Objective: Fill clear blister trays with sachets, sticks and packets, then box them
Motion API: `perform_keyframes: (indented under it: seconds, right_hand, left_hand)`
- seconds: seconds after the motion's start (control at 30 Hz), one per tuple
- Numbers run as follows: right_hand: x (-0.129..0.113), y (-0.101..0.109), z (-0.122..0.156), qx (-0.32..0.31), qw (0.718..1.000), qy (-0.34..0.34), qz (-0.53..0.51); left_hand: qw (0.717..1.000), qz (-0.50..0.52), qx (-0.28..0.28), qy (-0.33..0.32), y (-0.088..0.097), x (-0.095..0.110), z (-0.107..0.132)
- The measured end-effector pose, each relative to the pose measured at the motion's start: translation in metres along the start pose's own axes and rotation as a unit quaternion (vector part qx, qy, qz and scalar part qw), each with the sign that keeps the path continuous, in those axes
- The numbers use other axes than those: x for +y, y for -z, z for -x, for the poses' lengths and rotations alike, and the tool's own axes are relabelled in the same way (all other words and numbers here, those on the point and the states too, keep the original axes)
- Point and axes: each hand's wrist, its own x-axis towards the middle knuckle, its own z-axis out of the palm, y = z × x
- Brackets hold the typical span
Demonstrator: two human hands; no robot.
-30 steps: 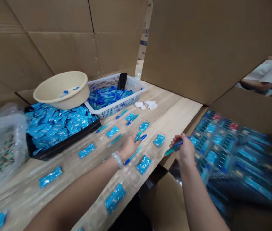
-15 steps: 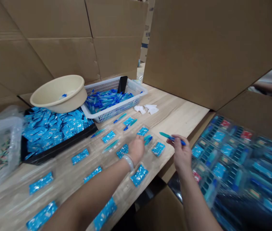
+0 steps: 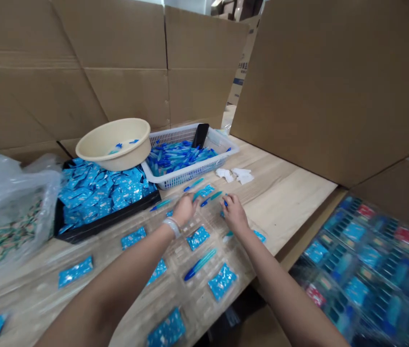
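Two bare hands are working over a long, pale wooden table (image 3: 287, 202), and the whole setup looks built for short reaches. The left hand (image 3: 184, 209), with a white bangle (image 3: 171, 226) on the wrist, is fingers-down on a clear plastic blister tray (image 3: 179, 250). The right hand (image 3: 235, 214) is just beside it, not touching, with a bit of blue plastic showing at the fingertips. Can't really tell from here if either hand is gripping anything. Slim blue-and-teal plastic handles are scattered right around them: one (image 3: 200, 264) lies in the tray near the hands, between glossy blue sachets (image 3: 197, 238). More handles are heaped in a white mesh basket (image 3: 175, 176), probably kept there so they're easy to grab, with a black phone (image 3: 200, 135) propped upright among them. A black tray (image 3: 108, 217) is piled with more sachets, and a smooth beige plastic basin (image 3: 125, 159) sits behind it. Corrugated cardboard walls (image 3: 334, 86) box the whole station in, almost like a little booth.
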Motion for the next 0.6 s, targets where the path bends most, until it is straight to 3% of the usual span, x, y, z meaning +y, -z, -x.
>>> perform_keyframes:
  seconds: [0.07, 0.13, 0.2, 0.3, 0.4, 0.47, 0.6]
  right_hand:
    - [-0.004, -0.006, -0.004, -0.057, 0.996, 0.012, 0.072]
    - [-0.012, -0.012, -0.009, -0.113, 0.984, 0.028, 0.136]
    - [-0.020, -0.016, -0.013, -0.155, 0.972, 0.038, 0.172]
    - [-0.027, -0.014, -0.016, -0.178, 0.965, 0.047, 0.188]
    - [-0.028, -0.009, -0.020, -0.172, 0.963, 0.074, 0.192]
    - [-0.027, -0.008, -0.026, -0.178, 0.959, 0.118, 0.184]
    - [-0.025, -0.014, -0.048, -0.257, 0.926, 0.200, 0.192]
  left_hand:
    - [0.995, 0.058, 0.014, 0.081, 0.020, -0.009, 0.005]
    - [0.973, 0.132, -0.008, 0.191, 0.045, -0.020, 0.016]
    - [0.952, 0.192, -0.035, 0.238, 0.071, -0.030, 0.035]
    - [0.951, 0.223, -0.061, 0.203, 0.104, -0.045, 0.070]
    - [0.956, 0.191, -0.068, 0.212, 0.123, -0.059, 0.098]
    - [0.964, 0.157, -0.061, 0.204, 0.125, -0.067, 0.106]
    - [0.988, 0.110, -0.040, 0.100, 0.112, -0.069, 0.099]
